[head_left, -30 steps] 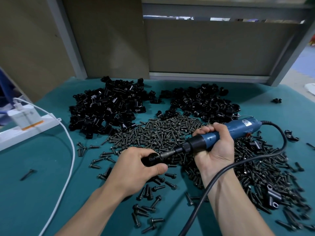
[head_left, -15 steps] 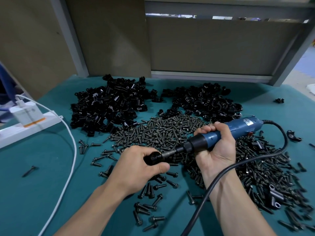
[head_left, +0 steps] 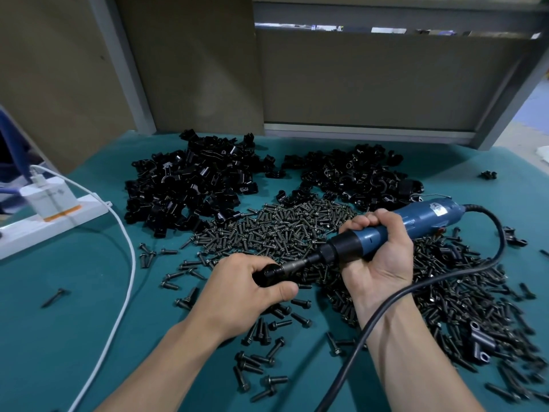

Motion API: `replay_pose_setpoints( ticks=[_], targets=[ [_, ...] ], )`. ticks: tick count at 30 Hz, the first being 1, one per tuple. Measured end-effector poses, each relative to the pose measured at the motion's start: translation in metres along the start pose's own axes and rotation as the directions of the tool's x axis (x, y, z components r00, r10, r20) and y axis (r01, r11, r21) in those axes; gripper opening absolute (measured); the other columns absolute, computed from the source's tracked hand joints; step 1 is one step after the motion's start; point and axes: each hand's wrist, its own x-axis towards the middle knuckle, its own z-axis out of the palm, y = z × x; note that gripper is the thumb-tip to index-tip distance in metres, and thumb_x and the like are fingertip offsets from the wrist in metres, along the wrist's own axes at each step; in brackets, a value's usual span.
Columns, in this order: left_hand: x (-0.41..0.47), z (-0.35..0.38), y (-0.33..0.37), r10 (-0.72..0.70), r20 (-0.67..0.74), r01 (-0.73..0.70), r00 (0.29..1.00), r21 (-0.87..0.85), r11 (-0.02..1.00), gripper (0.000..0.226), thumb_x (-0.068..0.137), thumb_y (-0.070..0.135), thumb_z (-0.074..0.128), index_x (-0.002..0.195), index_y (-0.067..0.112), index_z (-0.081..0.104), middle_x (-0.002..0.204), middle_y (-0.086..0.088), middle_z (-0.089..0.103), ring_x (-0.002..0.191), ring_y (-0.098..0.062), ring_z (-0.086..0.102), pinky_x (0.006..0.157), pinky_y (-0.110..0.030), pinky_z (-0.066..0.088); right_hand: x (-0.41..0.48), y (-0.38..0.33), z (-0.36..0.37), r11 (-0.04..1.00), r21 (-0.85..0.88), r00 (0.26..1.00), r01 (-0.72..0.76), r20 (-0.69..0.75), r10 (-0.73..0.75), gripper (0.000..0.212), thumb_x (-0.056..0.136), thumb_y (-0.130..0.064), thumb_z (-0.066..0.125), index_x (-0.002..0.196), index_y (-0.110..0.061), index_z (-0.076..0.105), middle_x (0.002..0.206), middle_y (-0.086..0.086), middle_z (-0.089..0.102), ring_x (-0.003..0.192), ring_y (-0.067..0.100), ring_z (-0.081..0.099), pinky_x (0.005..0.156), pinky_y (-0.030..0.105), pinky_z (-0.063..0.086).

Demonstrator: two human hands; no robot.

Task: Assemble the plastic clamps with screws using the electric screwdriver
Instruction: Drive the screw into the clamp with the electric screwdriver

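Inspector: Status on inspection?

Operator: My left hand (head_left: 246, 289) was curled round a black plastic clamp (head_left: 269, 275), just above the scattered screws (head_left: 282, 230). My right hand (head_left: 381, 257) gripped the blue electric screwdriver (head_left: 421, 217), its bit against that clamp.

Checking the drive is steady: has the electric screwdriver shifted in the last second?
No. The electric screwdriver stays put against the screw pile, its tip at the clamp in the left hand.

Your screwdriver (head_left: 421, 217) is blue with a black nose and black cord (head_left: 502, 242); your clamps (head_left: 190, 185) are glossy black, the screws (head_left: 282, 227) dark grey, the mat (head_left: 59, 322) teal, the power strip (head_left: 86, 214) white, orange-striped
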Motion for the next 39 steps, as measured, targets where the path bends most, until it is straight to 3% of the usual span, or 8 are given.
replay_pose_setpoints(
  ticks=[12,18,24,26,29,33,35,39],
  targets=[
    [0.005,-0.003,0.004,-0.007,-0.007,0.007,1.000,-0.023,1.000,0.038,0.076,0.051,0.087,0.070,0.018,0.069,0.055,0.002,0.058,0.050,-0.009,0.049,0.052,-0.025,0.039,0.007,-0.004,-0.005,0.995,-0.010,0.995,-0.095,0.014,0.095,0.005,0.096,-0.007,0.061,0.098,-0.012,0.059,0.071,-0.001,0.054,0.059,0.013,0.055,0.071,0.028,0.049],
    [0.001,-0.001,0.008,-0.004,-0.010,0.002,1.000,-0.170,0.985,0.056,0.065,0.066,0.079,0.065,0.011,0.066,0.054,0.002,0.050,0.052,-0.016,0.042,0.056,-0.033,0.033,0.001,-0.016,0.008,0.997,-0.053,0.999,-0.047,0.017,0.048,0.033,0.078,-0.013,0.073,0.107,-0.009,0.057,0.074,0.003,0.055,0.061,0.015,0.055,0.067,0.028,0.051],
    [0.003,-0.015,0.002,-0.080,-0.279,-0.005,0.957,-0.294,0.956,0.094,0.077,0.086,0.055,0.080,-0.008,0.066,0.067,-0.022,0.059,0.063,-0.025,0.051,0.077,-0.047,0.054,0.007,-0.040,0.021,0.928,-0.372,0.998,-0.035,-0.055,0.015,0.033,0.088,-0.001,0.058,0.119,-0.009,0.047,0.083,0.011,0.059,0.066,0.025,0.066,0.071,0.038,0.060],
    [0.004,-0.014,0.002,-0.099,-0.301,0.004,0.948,-0.301,0.953,0.105,0.076,0.093,0.047,0.075,-0.011,0.060,0.059,-0.019,0.049,0.064,-0.019,0.045,0.077,-0.025,0.056,0.008,-0.036,0.029,0.715,-0.699,0.999,-0.031,-0.039,0.005,0.031,0.093,-0.004,0.062,0.120,-0.011,0.046,0.082,0.012,0.064,0.066,0.026,0.071,0.066,0.037,0.062],
    [0.006,-0.013,0.003,-0.137,-0.342,0.037,0.930,-0.284,0.958,0.078,0.078,0.083,0.049,0.068,0.007,0.064,0.080,0.003,0.046,0.078,-0.013,0.040,0.072,-0.001,0.045,0.011,-0.024,0.035,0.191,-0.981,0.998,0.009,-0.004,-0.069,0.037,0.094,-0.019,0.068,0.125,-0.016,0.048,0.091,0.011,0.068,0.063,0.026,0.074,0.060,0.039,0.062],
    [0.008,-0.018,-0.007,-0.165,-0.416,0.020,0.894,-0.331,0.943,0.092,0.076,0.081,0.052,0.087,-0.009,0.067,0.086,0.004,0.049,0.078,-0.011,0.041,0.064,-0.012,0.037,0.016,-0.015,0.038,-0.597,-0.802,0.983,-0.022,0.091,-0.157,0.076,0.088,-0.049,0.070,0.149,-0.024,0.032,0.108,0.007,0.065,0.085,0.030,0.065,0.078,0.042,0.055],
    [0.008,-0.020,-0.007,-0.198,-0.441,0.039,0.875,-0.344,0.938,0.082,0.074,0.083,0.051,0.083,0.005,0.075,0.079,0.008,0.051,0.067,-0.001,0.045,0.069,-0.006,0.040,0.016,-0.009,0.037,-0.739,-0.672,0.988,-0.050,0.076,-0.136,0.080,0.087,-0.053,0.071,0.148,-0.023,0.029,0.109,0.009,0.064,0.087,0.032,0.059,0.076,0.040,0.048],
    [0.005,-0.020,-0.002,-0.161,-0.418,0.031,0.894,-0.301,0.953,0.052,0.076,0.088,0.048,0.095,0.049,0.078,0.060,0.012,0.051,0.050,0.000,0.047,0.067,-0.027,0.049,0.016,0.006,0.022,-0.830,-0.557,0.983,-0.042,0.124,-0.133,0.059,0.086,-0.047,0.071,0.126,-0.022,0.036,0.088,0.003,0.056,0.072,0.029,0.056,0.067,0.038,0.043]
  ],
)
